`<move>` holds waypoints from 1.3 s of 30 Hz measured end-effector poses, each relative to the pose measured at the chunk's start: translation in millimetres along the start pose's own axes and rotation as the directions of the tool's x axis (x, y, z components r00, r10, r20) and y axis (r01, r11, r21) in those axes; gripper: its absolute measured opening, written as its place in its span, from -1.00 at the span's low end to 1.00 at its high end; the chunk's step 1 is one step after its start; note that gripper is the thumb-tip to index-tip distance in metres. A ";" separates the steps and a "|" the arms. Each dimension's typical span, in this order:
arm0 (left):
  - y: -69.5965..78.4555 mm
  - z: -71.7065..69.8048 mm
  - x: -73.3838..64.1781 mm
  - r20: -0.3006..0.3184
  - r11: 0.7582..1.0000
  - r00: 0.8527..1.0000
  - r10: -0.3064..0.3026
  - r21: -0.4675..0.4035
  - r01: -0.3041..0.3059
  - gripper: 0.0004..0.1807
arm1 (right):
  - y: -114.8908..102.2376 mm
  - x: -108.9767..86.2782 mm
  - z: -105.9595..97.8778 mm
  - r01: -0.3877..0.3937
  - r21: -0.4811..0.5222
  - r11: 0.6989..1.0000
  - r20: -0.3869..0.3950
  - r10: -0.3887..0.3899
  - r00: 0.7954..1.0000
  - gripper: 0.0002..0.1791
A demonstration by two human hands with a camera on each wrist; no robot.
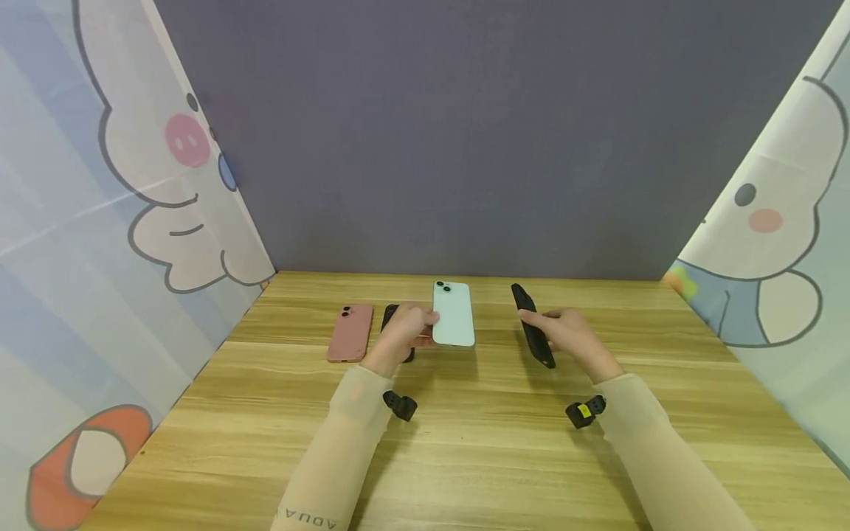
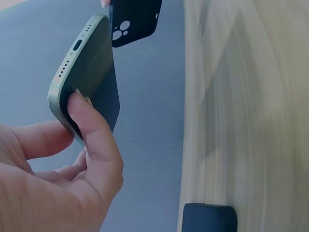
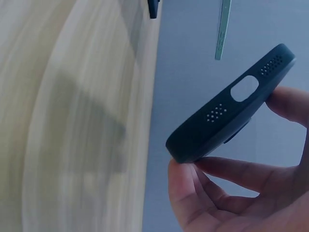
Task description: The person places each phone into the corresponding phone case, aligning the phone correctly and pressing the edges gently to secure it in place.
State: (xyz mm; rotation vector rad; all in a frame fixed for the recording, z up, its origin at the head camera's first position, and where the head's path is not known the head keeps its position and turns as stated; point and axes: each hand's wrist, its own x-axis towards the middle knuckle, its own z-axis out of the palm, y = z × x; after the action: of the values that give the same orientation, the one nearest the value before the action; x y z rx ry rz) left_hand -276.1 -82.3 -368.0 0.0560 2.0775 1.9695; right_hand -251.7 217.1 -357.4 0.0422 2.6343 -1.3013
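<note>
A pale mint smartphone (image 1: 454, 313) is held by my left hand (image 1: 409, 326) at its left edge, camera side facing me in the head view. The left wrist view shows its dark screen (image 2: 99, 79) and charging port, with thumb and fingers pinching the edge. My right hand (image 1: 564, 332) grips a black phone case (image 1: 533, 324), tilted and raised over the table. In the right wrist view the end of the case (image 3: 231, 104) shows an oblong port cutout and small speaker holes. A gap separates phone and case.
On the wooden table (image 1: 478, 450) a pink phone (image 1: 350, 333) lies at the left. Beside it a black phone-shaped thing (image 1: 389, 316) lies partly hidden behind my left hand. A grey panel (image 1: 465, 147) stands at the back; cartoon-printed cloth (image 1: 133, 295) hangs at both sides.
</note>
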 end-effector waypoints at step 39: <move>25.7 16.1 -12.7 0.041 0.996 0.997 0.067 -0.064 -0.064 -0.76 | -61.6 -16.8 19.8 0.136 0.318 0.938 -0.100 -0.109 0.989 -0.12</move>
State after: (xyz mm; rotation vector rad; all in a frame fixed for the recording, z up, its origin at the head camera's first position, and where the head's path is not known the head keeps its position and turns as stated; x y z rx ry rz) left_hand -264.4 -67.6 -341.1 0.1544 2.0098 2.0521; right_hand -239.0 164.9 -317.7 -0.0218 2.4912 -1.8009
